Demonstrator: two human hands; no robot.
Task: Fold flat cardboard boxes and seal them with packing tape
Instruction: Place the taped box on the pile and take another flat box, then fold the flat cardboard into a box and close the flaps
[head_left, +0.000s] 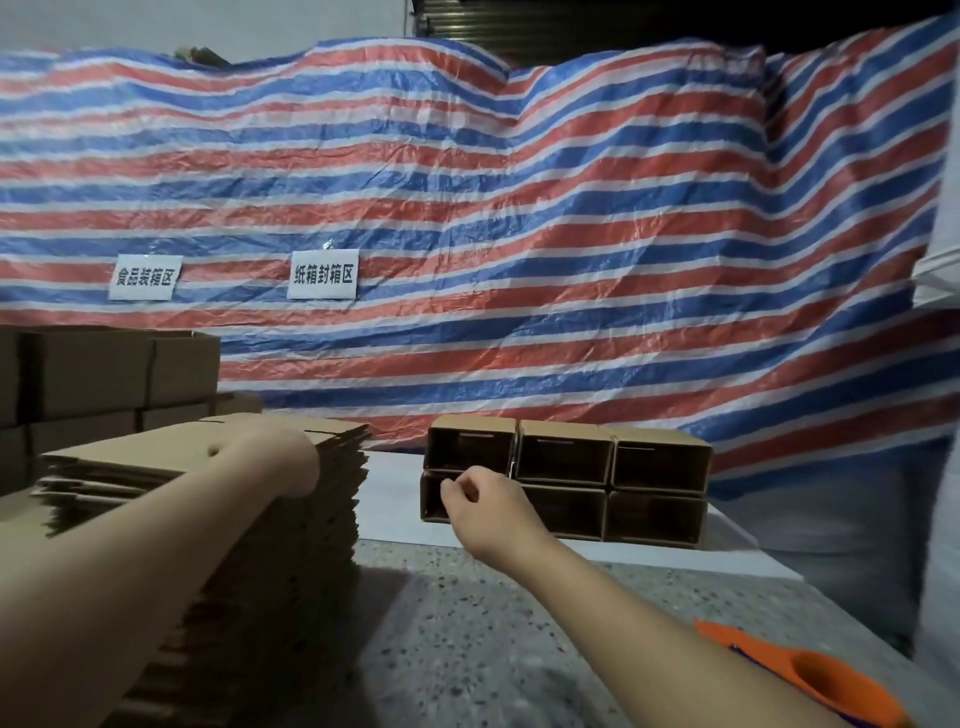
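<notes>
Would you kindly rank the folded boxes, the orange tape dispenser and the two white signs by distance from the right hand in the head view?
From the right hand:
1. Folded boxes, just behind it.
2. Orange tape dispenser, near right corner.
3. White signs, on the far tarp.

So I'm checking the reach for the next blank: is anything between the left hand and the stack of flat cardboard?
Nothing visible stands in the way. The left hand is already at the top of the stack of flat cardboard boxes, its fingers hidden over the far edge. The right hand hangs apart, in front of the folded boxes.
</notes>
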